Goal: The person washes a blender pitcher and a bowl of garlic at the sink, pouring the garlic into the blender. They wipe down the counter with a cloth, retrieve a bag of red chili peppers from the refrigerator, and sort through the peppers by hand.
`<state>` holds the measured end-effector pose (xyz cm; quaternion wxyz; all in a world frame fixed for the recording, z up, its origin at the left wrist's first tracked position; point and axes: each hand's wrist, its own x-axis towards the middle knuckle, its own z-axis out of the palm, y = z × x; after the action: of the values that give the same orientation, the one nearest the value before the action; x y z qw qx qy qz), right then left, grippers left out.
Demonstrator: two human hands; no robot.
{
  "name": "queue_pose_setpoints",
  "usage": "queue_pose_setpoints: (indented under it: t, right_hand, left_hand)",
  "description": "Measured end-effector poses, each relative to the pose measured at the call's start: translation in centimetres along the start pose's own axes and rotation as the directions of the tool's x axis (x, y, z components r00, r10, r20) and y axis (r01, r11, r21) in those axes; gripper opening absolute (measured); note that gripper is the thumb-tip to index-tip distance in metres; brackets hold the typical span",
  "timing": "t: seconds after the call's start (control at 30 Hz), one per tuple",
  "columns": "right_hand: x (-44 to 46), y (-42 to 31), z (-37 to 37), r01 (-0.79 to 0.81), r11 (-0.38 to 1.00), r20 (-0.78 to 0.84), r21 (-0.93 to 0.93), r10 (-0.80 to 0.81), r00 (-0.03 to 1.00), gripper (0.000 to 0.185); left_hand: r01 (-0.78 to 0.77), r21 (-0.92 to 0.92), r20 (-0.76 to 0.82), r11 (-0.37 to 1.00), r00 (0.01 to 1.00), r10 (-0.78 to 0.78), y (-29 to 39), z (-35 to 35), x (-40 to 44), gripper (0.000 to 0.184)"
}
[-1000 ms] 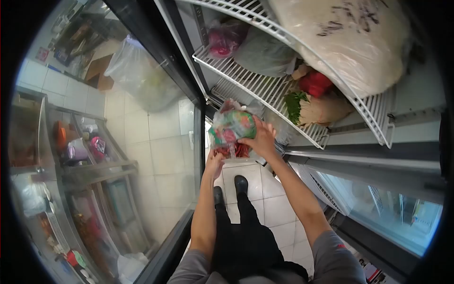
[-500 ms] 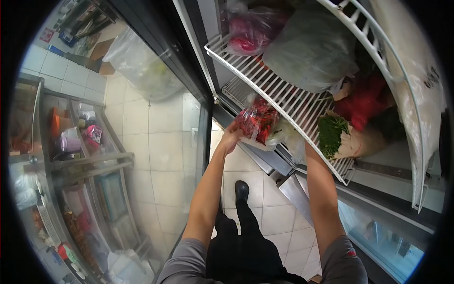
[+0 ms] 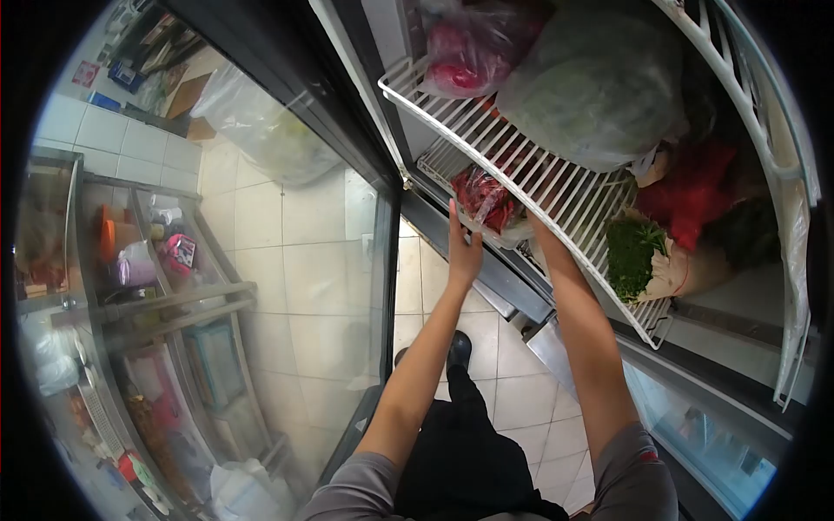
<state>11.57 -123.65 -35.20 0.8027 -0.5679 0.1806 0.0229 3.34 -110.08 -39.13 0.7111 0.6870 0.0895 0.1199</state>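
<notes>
Plainly, a red-filled bag lies against the left hand.

The right hand is hidden beneath the white wire shelf; its grip cannot be verified. The shelf's front rail also obscures part of the clear plastic bag with red contents, which remain unidentified. The top edge cuts off both the pale green translucent plastic bag, its contents clouded, and the clear plastic bag with bright pink contents. One black shoe is mostly concealed by the left forearm. Items behind the hazy glass door appear blurred.
</notes>
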Motion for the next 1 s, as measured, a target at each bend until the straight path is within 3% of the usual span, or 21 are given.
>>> queue_pose_setpoints:
  t: [0.1, 0.13, 0.23, 0.33, 0.4, 0.47, 0.57, 0.63, 0.7, 0.77, 0.8, 0.9, 0.93, 1.0]
  right_hand:
    - [0.0, -0.1, -0.1, 0.000, 1.000, 0.008, -0.016, 0.000, 1.000, 0.042]
    - [0.0, -0.2, -0.3, -0.001, 1.000, 0.015, -0.018, 0.001, 1.000, 0.041]
    - [-0.2, -0.2, -0.8, -0.011, 0.999, 0.026, -0.043, 0.012, 1.000, 0.040]
    - [-0.4, -0.3, -1.0, -0.015, 0.998, 0.040, -0.056, 0.018, 0.999, 0.038]
    - [-0.8, -0.5, -1.0, -0.020, 0.998, 0.052, -0.063, 0.023, 0.998, 0.037]
    - [-1.1, -0.9, -1.1, -0.019, 0.998, 0.077, -0.065, 0.024, 0.997, 0.036]
    - [-1.7, -2.1, -1.1, -0.012, 0.996, 0.126, -0.092, 0.023, 0.992, 0.034]
    - [-2.4, -3.4, -0.6, 0.013, 0.996, 0.184, -0.090, 0.003, 0.983, 0.033]
    - [-2.9, -4.1, -0.7, 0.063, 0.995, 0.269, -0.071, -0.042, 0.962, 0.032]
    - [-4.4, -4.4, -0.1, 0.113, 0.993, 0.354, -0.036, -0.093, 0.931, 0.031]
    - [-6.0, -4.7, 0.6, 0.069, 0.998, 0.344, 0.004, -0.066, 0.937, 0.030]
    - [-14.7, -5.9, 3.1, -0.151, 0.976, 0.257, 0.155, 0.107, 0.960, 0.018]
    - [-17.0, -5.2, 2.7, -0.174, 0.983, 0.261, 0.067, 0.150, 0.954, 0.014]
    - [-21.4, -3.1, 1.4, -0.223, 0.964, 0.206, -0.142, 0.249, 0.946, 0.014]
  left_hand:
    - [0.129, 0.295, -0.004, 0.947, 0.991, -0.134, 0.9, 1.2, -1.4, 0.069]
    - [0.131, 0.325, -0.071, 0.937, 0.991, -0.114, 0.2, 2.1, -1.2, 0.068]
    - [-0.045, 0.505, -0.040, 0.862, 0.996, 0.076, 0.1, 2.5, 0.9, 0.067]
    - [0.034, 0.512, 0.049, 0.859, 0.996, -0.068, 0.9, 1.3, 3.3, 0.054]
    - [-0.097, 0.818, -0.039, 0.567, 0.974, 0.222, 0.9, 1.3, 4.5, 0.047]
    - [-0.113, 0.847, -0.067, 0.520, 0.947, 0.315, 1.0, 1.3, 5.5, 0.040]
    - [-0.129, 0.476, -0.056, 0.870, 0.983, 0.177, 4.6, 0.9, 6.8, 0.036]
    - [-0.180, 0.127, 0.036, 0.975, 0.984, 0.176, 6.2, 0.4, 7.2, 0.038]
    - [0.017, -0.043, -0.021, 0.999, 1.000, -0.018, 8.8, 0.1, 5.5, 0.038]
    - [0.090, -0.268, -0.088, 0.959, 0.989, -0.117, 12.1, -0.2, 2.0, 0.037]
    - [0.026, -0.184, -0.106, 0.983, 0.993, -0.047, 13.0, -0.9, 0.2, 0.035]
    - [0.138, -0.385, -0.173, 0.913, 0.960, -0.218, 12.7, -3.2, -6.5, 0.034]
    - [0.155, -0.398, -0.216, 0.904, 0.942, -0.257, 12.4, -3.9, -9.2, 0.042]
    - [0.272, -0.398, -0.231, 0.876, 0.895, -0.383, 11.6, -5.4, -14.5, 0.035]
